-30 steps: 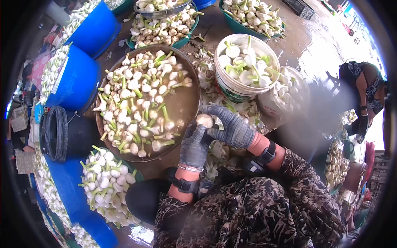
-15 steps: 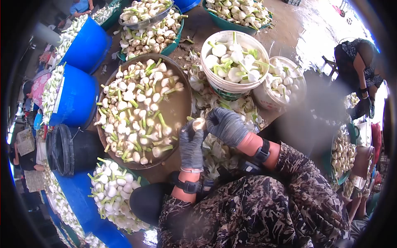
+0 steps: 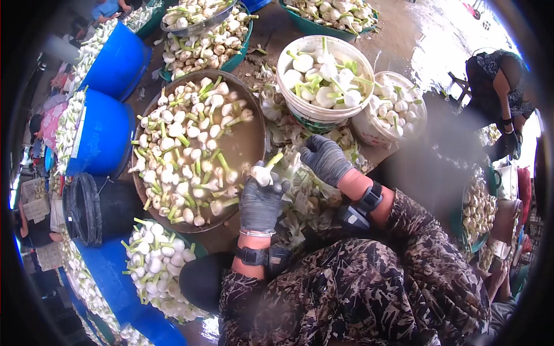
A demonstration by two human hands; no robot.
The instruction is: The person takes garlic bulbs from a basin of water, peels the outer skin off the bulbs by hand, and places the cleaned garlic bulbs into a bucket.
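Note:
My left hand, in a grey glove, holds a white garlic bulb with a short green stem at its fingertips. It is beside the right rim of a wide round basin of murky water and floating bulbs. My right hand, gloved too, is apart from the bulb with its fingers curled together; whether anything is between them is hidden. Beneath and between the hands lies a heap of peeled garlic skins. Just beyond my right hand stands a white bucket of clean bulbs.
A second white bucket stands at the right. Blue tubs and a black bucket line the left. Green basins of garlic are at the back. A person bends over at the far right. A blurred smudge covers part of the right side.
The bulb now shows its green stem, turned upward in my left hand. My right hand has moved away from it, up and to the right. The view has shifted a little.

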